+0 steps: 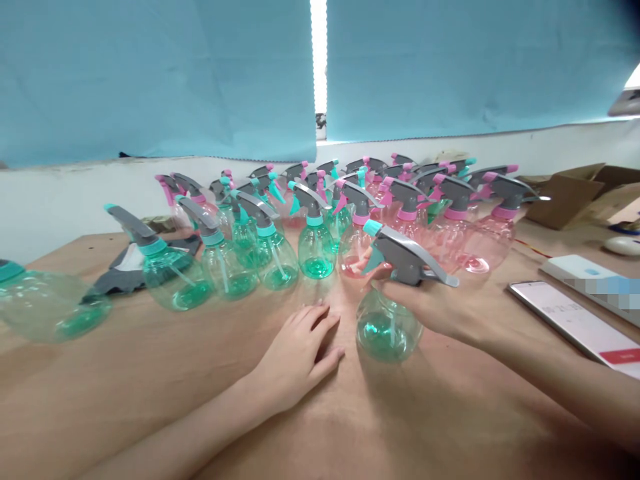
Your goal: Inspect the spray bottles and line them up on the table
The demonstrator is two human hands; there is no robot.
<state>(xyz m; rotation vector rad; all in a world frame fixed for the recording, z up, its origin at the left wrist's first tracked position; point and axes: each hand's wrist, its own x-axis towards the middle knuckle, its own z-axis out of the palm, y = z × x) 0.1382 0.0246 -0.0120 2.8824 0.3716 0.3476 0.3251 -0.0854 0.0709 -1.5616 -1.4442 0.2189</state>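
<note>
My right hand [425, 303] is wrapped round the neck of a green spray bottle [387, 327] with a grey trigger head and teal nozzle, standing upright on the brown table [165, 373]. My left hand [297, 353] lies flat on the table just left of that bottle, fingers stretched out, holding nothing. Behind them stand several finished bottles: green ones [273, 257] on the left, pink ones [477, 233] on the right.
One green bottle [43, 307] stands apart at the far left. A phone [575, 323] and a white box [593, 283] lie at the right, cardboard boxes [570, 193] behind them. Dark grey parts [123, 273] lie behind the left bottles. A blue curtain hangs above.
</note>
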